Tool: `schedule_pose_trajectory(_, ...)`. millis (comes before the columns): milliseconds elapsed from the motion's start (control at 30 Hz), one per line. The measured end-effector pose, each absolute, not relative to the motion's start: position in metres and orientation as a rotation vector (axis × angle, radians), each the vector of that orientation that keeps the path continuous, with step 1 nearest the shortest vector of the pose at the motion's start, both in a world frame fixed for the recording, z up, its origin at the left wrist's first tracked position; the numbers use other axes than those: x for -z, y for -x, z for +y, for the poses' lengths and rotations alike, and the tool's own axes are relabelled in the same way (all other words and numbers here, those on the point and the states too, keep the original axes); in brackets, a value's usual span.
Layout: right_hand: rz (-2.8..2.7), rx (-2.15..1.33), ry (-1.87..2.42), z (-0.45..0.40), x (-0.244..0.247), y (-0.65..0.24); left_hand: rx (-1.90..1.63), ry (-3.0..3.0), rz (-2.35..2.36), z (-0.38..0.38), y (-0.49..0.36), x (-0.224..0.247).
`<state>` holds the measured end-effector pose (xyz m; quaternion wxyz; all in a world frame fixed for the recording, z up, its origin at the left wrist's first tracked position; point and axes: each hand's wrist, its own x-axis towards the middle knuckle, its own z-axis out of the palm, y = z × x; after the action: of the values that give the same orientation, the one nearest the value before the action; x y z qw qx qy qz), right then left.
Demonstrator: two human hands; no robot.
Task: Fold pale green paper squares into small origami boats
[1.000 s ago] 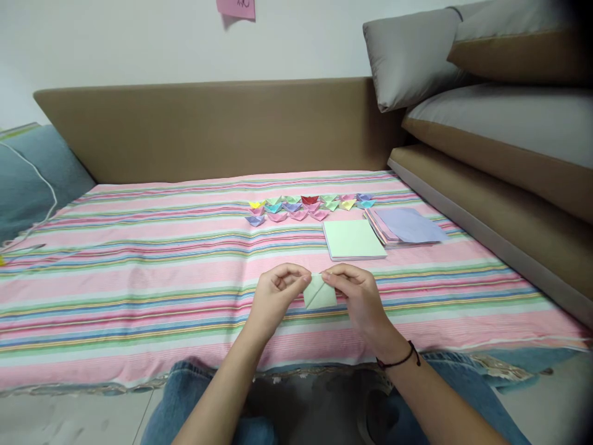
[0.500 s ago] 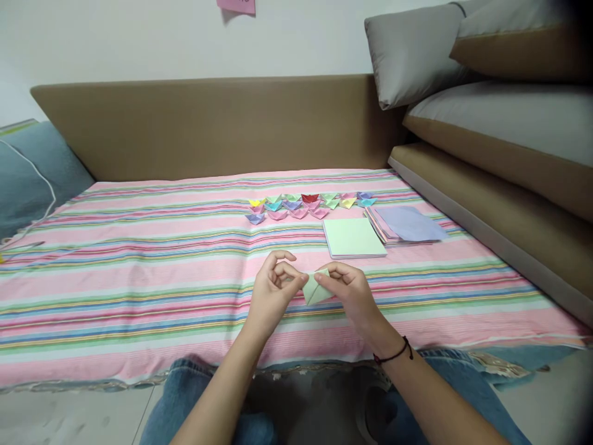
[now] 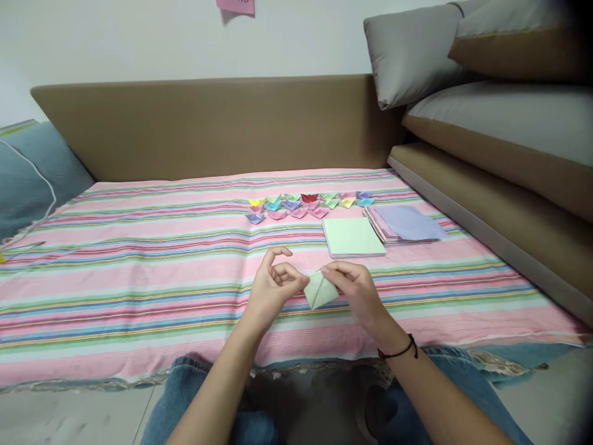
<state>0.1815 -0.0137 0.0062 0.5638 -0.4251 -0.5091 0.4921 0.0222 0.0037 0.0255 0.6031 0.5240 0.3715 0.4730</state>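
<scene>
A small piece of folded light green paper point(image 3: 320, 292) hangs between my two hands above the striped cloth, with a crease running down it. My left hand point(image 3: 274, 281) pinches its left corner between thumb and a finger, the index finger raised and curled. On the opposite side, my right hand point(image 3: 353, 285) grips the upper right corner between thumb and fingers. Just beyond the hands lies a stack of square paper point(image 3: 354, 237) with a light green sheet on top. Several small folded paper boats point(image 3: 291, 205) in many colours stand in rows farther back.
A second paper stack point(image 3: 410, 224) with a lavender sheet on top lies to the right of the green one. The striped cloth point(image 3: 115, 266) covers the seat. Cushions point(image 3: 500, 123) are piled at the right, and a white cable point(image 3: 39, 176) runs at the far left.
My right hand has shifted slightly right, spreading the grip. More of the folded green paper shows now, opened out a little wider and a bit lower. My left hand keeps its pinch.
</scene>
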Motion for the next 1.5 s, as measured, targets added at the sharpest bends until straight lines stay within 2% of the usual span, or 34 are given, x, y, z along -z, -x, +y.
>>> schedule_pose_trajectory(200, -1.148, -1.121, 1.022, -0.013, -0.003, -0.18, -1.085, -1.183, 0.85, 0.005, -0.023, -0.024)
schedule_pose_trajectory(400, -1.14, -1.319, 0.985, -0.011, 0.004, -0.176, -1.187, -1.146, 0.908, 0.006, -0.022, -0.02)
schedule_pose_trajectory(633, -1.177, -1.167, 1.034, -0.013, 0.005, -0.176, -1.204, -1.098, 0.879, 0.005, -0.026, -0.02)
schedule_pose_trajectory(967, -1.004, -1.469, 1.011, -0.012, 0.005, -0.173, -1.306, -1.052, 0.885, 0.006, -0.026, -0.016)
schedule_pose_trajectory(1267, -1.052, -1.291, 0.98, -0.012, 0.001, -0.17, -1.249, -1.057, 0.861, 0.006, -0.028, -0.019)
schedule_pose_trajectory(1500, -0.973, -1.434, 0.985, -0.014, 0.003, -0.168, -1.285, -0.978, 0.899, 0.005, -0.028, -0.016)
